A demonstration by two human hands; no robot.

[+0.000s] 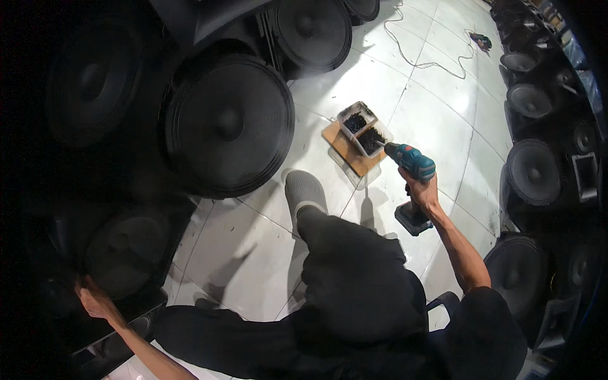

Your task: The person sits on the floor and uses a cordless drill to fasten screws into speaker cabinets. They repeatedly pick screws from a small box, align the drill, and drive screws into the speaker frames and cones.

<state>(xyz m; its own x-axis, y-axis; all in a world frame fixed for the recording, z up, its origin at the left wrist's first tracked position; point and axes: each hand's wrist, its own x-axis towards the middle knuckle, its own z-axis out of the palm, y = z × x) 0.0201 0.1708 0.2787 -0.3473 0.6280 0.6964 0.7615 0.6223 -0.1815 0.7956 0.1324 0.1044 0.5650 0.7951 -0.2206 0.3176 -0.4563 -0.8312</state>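
Observation:
My right hand (421, 190) is closed round the grip of a teal and black cordless drill (410, 161). The drill's tip reaches over a white two-part plastic box (387, 135) that holds small black pieces, likely screws (372, 140). Under the box lies a flat wooden board (347, 154). Far to the left, my left hand (95, 299) is closed beside a dark loudspeaker cabinet with a round cone (128, 253); whatever its fingers pinch is too dark to make out.
Large black speakers (229, 125) line the left side, and more cabinets (533, 171) stand along the right. A corded power tool (481, 42) lies on the white tiled floor (437, 101) at the far right, its cable (418, 64) looping leftward. My shoe (305, 192) is near the board.

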